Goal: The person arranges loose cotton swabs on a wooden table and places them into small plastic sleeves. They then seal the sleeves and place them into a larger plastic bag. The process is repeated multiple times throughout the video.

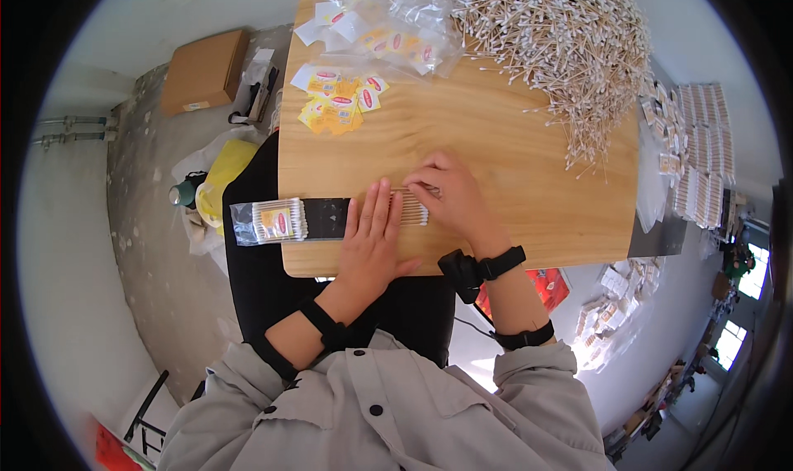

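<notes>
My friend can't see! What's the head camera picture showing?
A person's left hand lies flat, partly over a row of cotton swabs on a wooden table, with the right hand curled at its far edge. Farther back are a huge heap of loose swabs and yellow-and-white cards; a clear packet of swabs lies at left.

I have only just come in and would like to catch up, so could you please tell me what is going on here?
A person is handling cotton swabs at a wooden table. The left hand lies flat, partly covering a small row of them, while the right hand has its fingers bent at the row's far side. To the left, a labelled swab pack lies by a dark strip. Yellow-and-white labels and a large loose swab pile lie farther back.
</notes>
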`<state>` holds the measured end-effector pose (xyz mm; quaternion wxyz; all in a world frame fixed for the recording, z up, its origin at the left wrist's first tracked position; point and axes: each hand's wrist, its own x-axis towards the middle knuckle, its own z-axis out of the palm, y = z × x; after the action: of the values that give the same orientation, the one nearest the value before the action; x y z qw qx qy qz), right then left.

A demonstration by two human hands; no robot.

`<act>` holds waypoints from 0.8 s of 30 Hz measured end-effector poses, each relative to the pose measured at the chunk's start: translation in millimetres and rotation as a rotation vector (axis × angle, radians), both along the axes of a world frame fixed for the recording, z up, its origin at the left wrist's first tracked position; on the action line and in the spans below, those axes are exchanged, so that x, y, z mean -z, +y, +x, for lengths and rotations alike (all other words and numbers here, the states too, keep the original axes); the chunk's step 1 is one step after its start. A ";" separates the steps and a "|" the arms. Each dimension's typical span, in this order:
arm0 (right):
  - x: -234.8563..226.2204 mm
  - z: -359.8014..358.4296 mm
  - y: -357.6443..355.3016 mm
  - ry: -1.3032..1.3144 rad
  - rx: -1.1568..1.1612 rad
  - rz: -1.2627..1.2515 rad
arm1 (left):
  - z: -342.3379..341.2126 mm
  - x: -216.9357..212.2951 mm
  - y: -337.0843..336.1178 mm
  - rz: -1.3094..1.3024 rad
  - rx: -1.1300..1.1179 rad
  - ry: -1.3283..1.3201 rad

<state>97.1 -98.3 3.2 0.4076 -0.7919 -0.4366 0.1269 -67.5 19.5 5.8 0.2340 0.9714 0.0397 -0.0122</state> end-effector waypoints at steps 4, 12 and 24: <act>-0.3 -13.3 -5.2 0.303 0.388 0.215 | -0.8 1.3 -0.7 0.033 -0.013 0.006; 25.1 -68.9 16.9 0.611 0.475 0.575 | -0.4 2.7 1.8 -0.006 -0.008 -0.031; 19.2 42.5 -24.2 0.045 0.803 0.014 | 1.4 1.0 -1.5 0.014 -0.030 0.001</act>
<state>139.7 -122.5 -15.9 0.4395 -0.8938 -0.0841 -0.0283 -66.1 18.0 4.9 0.2274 0.9723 0.0542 -0.0090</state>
